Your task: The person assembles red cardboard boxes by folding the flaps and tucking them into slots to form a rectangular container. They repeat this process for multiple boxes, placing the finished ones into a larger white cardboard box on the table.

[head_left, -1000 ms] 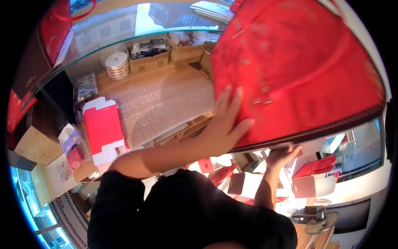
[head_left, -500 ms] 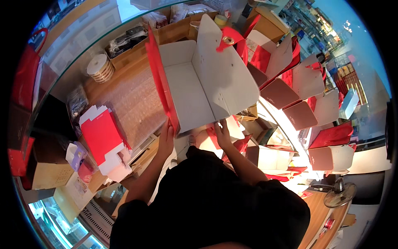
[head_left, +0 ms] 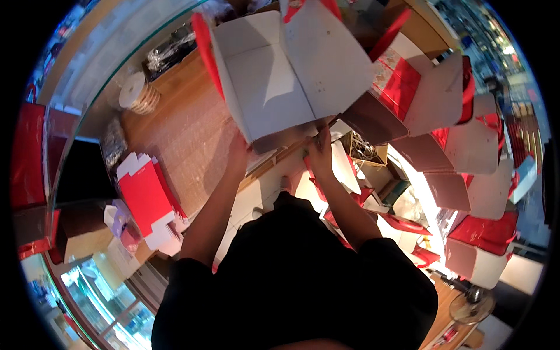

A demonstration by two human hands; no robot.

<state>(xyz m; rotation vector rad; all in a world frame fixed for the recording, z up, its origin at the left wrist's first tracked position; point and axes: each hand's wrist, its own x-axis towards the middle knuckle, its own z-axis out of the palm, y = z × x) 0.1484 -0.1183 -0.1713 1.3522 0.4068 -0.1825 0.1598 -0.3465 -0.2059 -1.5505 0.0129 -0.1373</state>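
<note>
An open gift box (head_left: pixel 263 87), white inside with red outer parts, is held up in front of me. Its lid (head_left: pixel 329 61) is folded out to the right, and nothing lies inside it. At the near left corner my left hand (head_left: pixel 237 150) grips the box, its fingers partly lost in shadow. My right hand (head_left: pixel 319 150) is closed on the near edge, by the fold between box and lid, with some fingers hidden beneath.
More open boxes (head_left: pixel 434 96) crowd the counter to the right. Flat red-and-white cartons (head_left: pixel 149 195) lie left on the wooden worktop (head_left: pixel 184 125), below ribbon spools (head_left: pixel 139 94). A small fan (head_left: pixel 471 304) stands lower right.
Both hands have carried the open box farther away from me, toward the top of the picture. The boxes at the right appear larger and shifted as the view moved.
</note>
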